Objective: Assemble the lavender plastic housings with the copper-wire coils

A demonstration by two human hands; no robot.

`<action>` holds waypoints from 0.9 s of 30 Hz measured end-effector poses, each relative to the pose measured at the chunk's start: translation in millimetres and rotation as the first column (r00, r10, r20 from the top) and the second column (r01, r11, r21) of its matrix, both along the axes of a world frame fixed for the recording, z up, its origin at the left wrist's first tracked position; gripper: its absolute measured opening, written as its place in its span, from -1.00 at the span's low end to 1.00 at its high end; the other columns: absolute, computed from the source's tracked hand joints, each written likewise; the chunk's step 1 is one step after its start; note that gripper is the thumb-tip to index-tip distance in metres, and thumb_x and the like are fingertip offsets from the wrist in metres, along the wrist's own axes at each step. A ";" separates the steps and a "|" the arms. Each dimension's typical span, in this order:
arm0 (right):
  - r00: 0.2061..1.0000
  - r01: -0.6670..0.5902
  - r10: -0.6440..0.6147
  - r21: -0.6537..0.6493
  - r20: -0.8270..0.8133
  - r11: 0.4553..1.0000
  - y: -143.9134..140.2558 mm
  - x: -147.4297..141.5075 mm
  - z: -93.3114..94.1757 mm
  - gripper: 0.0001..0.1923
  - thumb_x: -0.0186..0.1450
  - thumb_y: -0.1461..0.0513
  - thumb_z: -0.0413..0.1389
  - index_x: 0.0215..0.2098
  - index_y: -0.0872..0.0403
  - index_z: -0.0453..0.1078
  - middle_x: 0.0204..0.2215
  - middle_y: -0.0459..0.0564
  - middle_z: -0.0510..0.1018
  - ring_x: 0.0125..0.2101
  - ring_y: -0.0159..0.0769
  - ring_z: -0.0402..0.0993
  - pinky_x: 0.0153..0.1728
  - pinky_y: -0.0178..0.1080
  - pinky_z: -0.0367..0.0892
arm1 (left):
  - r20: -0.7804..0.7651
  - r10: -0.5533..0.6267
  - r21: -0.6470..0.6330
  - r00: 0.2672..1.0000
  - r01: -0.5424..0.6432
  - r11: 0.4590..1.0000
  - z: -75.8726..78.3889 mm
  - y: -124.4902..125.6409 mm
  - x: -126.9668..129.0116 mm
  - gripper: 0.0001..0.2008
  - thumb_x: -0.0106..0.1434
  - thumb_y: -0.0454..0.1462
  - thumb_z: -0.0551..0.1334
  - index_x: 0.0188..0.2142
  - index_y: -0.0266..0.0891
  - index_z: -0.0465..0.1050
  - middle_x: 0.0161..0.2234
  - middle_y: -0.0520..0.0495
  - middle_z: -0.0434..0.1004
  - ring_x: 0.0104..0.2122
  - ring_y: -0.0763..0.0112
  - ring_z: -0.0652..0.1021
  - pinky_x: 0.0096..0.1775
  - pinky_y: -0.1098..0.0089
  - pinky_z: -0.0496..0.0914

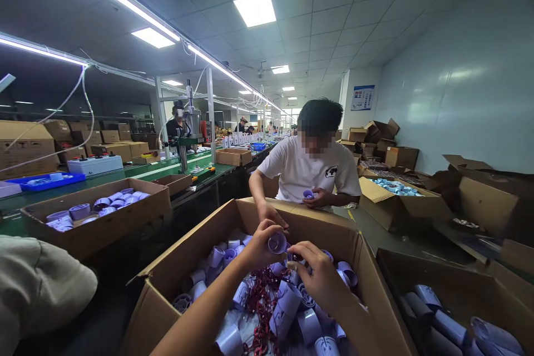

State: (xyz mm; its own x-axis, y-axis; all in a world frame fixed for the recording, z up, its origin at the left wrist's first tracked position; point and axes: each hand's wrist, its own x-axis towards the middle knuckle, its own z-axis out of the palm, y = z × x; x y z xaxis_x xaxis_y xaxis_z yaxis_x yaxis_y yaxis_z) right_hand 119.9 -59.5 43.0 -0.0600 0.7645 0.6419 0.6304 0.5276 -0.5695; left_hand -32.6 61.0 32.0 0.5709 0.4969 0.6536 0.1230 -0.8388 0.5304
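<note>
My left hand (263,246) is closed around a lilac round plastic housing (277,243), its hollow end facing me. Just to its right, the fingers of my right hand (319,273) are pinched together on a small dark piece that I cannot make out. Both hands are above an open cardboard box (175,252). Inside it lie many lilac plastic housings (285,307) and a tangle of dark red wires (261,311). A co-worker's hand (270,213) reaches into the box right behind my left hand.
Across the box, a co-worker in a white shirt (287,172) holds another lilac cup (308,194). At left, a carton of housings (100,236) stands by the green conveyor line (146,169). At right is a carton with grey-lilac cylinders (450,327).
</note>
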 end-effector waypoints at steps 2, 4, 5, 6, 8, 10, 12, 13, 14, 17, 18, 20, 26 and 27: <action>1.000 -0.012 0.012 -0.006 0.010 1.000 0.3 -0.6 -0.9 -0.72 0.19 0.39 0.04 -0.21 0.00 0.48 -0.24 0.02 0.55 -0.20 -0.19 0.48 -0.13 -0.16 0.38 | -0.007 -0.005 0.014 1.000 0.005 1.000 0.0 0.6 -0.2 -0.50 -0.07 -0.25 0.42 -0.09 -0.17 0.44 -0.13 -0.13 0.37 -0.12 0.20 0.46 -0.02 0.21 0.37; 1.000 -0.008 0.008 -0.012 0.015 1.000 1.0 -0.9 -2.4 -0.70 0.19 0.41 0.03 -0.20 0.00 0.48 -0.24 0.02 0.54 -0.19 -0.18 0.48 -0.12 -0.16 0.38 | -0.014 0.005 0.028 1.000 -0.004 1.000 -0.3 0.3 -0.1 -0.51 -0.08 -0.26 0.42 -0.10 -0.17 0.43 -0.13 -0.13 0.37 -0.10 0.19 0.44 -0.01 0.21 0.36; 1.000 0.004 -0.004 -0.018 0.015 1.000 1.4 -0.9 -3.3 -0.69 0.18 0.41 0.03 -0.20 0.00 0.48 -0.24 0.02 0.54 -0.19 -0.18 0.48 -0.13 -0.17 0.39 | -0.023 0.012 0.033 1.000 -0.011 0.999 -0.5 -0.4 0.1 -0.51 -0.09 -0.26 0.42 -0.11 -0.17 0.43 -0.13 -0.13 0.36 -0.11 0.20 0.44 -0.02 0.21 0.36; 1.000 0.022 -0.021 -0.025 0.015 0.999 2.0 -1.1 -4.2 -0.68 0.18 0.42 0.02 -0.20 0.00 0.49 -0.25 0.02 0.54 -0.20 -0.19 0.48 -0.15 -0.17 0.39 | -0.037 0.017 0.034 0.999 -0.016 0.999 -0.7 -1.6 0.4 -0.50 -0.09 -0.25 0.43 -0.11 -0.17 0.42 -0.13 -0.12 0.35 -0.12 0.21 0.43 -0.04 0.22 0.37; 0.998 0.063 -0.063 -0.034 0.011 0.997 3.1 -1.8 -5.8 -0.67 0.18 0.42 0.02 -0.21 -0.01 0.50 -0.28 0.02 0.53 -0.24 -0.20 0.49 -0.19 -0.19 0.39 | -0.083 0.017 0.038 0.996 -0.014 0.999 -0.5 -5.3 1.8 -0.49 -0.11 -0.28 0.43 -0.11 -0.18 0.41 -0.14 -0.11 0.35 -0.14 0.22 0.42 -0.07 0.24 0.37; 0.994 0.108 -0.109 -0.038 -0.018 0.993 4.2 -3.8 -7.0 -0.68 0.16 0.42 0.03 -0.24 0.00 0.52 -0.32 0.02 0.53 -0.30 -0.21 0.49 -0.23 -0.19 0.40 | -0.129 0.016 0.050 0.992 -0.010 0.999 0.4 -10.1 3.9 -0.49 -0.12 -0.33 0.41 -0.12 -0.19 0.39 -0.16 -0.11 0.35 -0.14 0.22 0.40 -0.09 0.24 0.36; 0.987 0.135 -0.140 -0.058 -0.081 0.989 5.2 -6.9 -7.8 -0.71 0.13 0.40 0.07 -0.28 0.00 0.54 -0.36 0.00 0.53 -0.36 -0.23 0.49 -0.28 -0.20 0.40 | -0.158 0.023 0.061 0.987 -0.013 0.998 1.3 -14.8 6.2 -0.52 -0.11 -0.36 0.39 -0.14 -0.19 0.38 -0.17 -0.10 0.35 -0.14 0.20 0.38 -0.09 0.23 0.35; 0.982 0.132 -0.142 -0.084 -0.127 0.988 5.7 -8.6 -8.1 -0.74 0.11 0.38 0.10 -0.30 0.00 0.55 -0.37 -0.01 0.54 -0.39 -0.24 0.49 -0.31 -0.21 0.41 | -0.166 0.024 0.063 0.986 -0.014 0.998 1.6 -16.6 7.3 -0.54 -0.10 -0.36 0.38 -0.15 -0.19 0.37 -0.18 -0.10 0.35 -0.14 0.20 0.38 -0.09 0.23 0.34; 0.975 0.114 -0.133 -0.118 -0.178 0.987 6.3 -10.3 -8.4 -0.77 0.09 0.36 0.14 -0.32 0.00 0.55 -0.38 -0.02 0.56 -0.41 -0.24 0.48 -0.33 -0.22 0.41 | -0.171 0.023 0.063 0.985 -0.012 0.998 1.7 -18.0 8.3 -0.55 -0.09 -0.36 0.37 -0.15 -0.18 0.37 -0.18 -0.10 0.35 -0.15 0.20 0.38 -0.09 0.23 0.34; 0.949 0.015 -0.077 -0.202 -0.306 0.979 8.9 -12.6 -10.3 -0.83 0.08 0.28 0.18 -0.34 0.02 0.56 -0.41 -0.03 0.59 -0.42 -0.24 0.49 -0.37 -0.24 0.42 | -0.185 0.028 0.076 0.982 -0.014 0.997 1.5 -19.7 10.2 -0.54 -0.10 -0.39 0.33 -0.15 -0.17 0.35 -0.18 -0.09 0.34 -0.16 0.20 0.37 -0.12 0.25 0.34; 0.946 -0.001 -0.065 -0.202 -0.317 0.979 10.1 -12.3 -11.3 -0.84 0.10 0.27 0.17 -0.34 0.02 0.56 -0.40 -0.03 0.60 -0.41 -0.24 0.50 -0.36 -0.24 0.42 | -0.188 0.034 0.084 0.982 -0.018 0.996 1.5 -19.9 10.6 -0.54 -0.10 -0.40 0.33 -0.15 -0.17 0.35 -0.18 -0.09 0.34 -0.16 0.20 0.37 -0.12 0.25 0.34; 0.953 0.031 -0.079 -0.165 -0.291 0.986 12.7 -10.3 -13.9 -0.82 0.12 0.29 0.14 -0.33 0.02 0.55 -0.38 -0.02 0.60 -0.39 -0.22 0.51 -0.32 -0.22 0.42 | -0.190 0.041 0.098 0.981 -0.022 0.995 1.6 -20.5 11.5 -0.56 -0.10 -0.41 0.32 -0.17 -0.18 0.35 -0.19 -0.09 0.34 -0.17 0.21 0.37 -0.13 0.25 0.34; 0.963 0.268 -0.268 -0.020 -0.030 0.963 13.5 -11.1 -15.8 -0.75 0.12 0.42 0.09 -0.32 0.01 0.47 -0.38 -0.02 0.58 -0.34 -0.17 0.51 -0.29 -0.19 0.38 | -0.156 -0.007 0.133 0.988 0.028 0.991 1.3 -27.7 15.8 -0.54 -0.09 -0.45 0.28 -0.15 -0.18 0.29 -0.20 -0.09 0.33 -0.18 0.23 0.37 -0.13 0.26 0.35; 0.955 0.294 -0.295 0.026 0.030 0.955 12.2 -13.2 -14.9 -0.76 0.14 0.44 0.08 -0.35 0.01 0.47 -0.39 -0.02 0.57 -0.33 -0.17 0.50 -0.28 -0.19 0.37 | -0.138 -0.014 0.145 0.990 0.034 0.989 1.0 -28.9 16.2 -0.54 -0.09 -0.44 0.27 -0.15 -0.19 0.27 -0.19 -0.09 0.33 -0.18 0.23 0.37 -0.13 0.25 0.35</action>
State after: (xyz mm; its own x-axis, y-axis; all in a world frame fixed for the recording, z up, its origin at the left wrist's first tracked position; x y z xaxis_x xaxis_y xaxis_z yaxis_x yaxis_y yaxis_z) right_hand 106.8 -47.3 28.1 0.1444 0.7380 0.6592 0.7781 0.3268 -0.5364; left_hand -16.4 32.1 32.9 0.6703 0.3862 0.6337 0.1644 -0.9100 0.3807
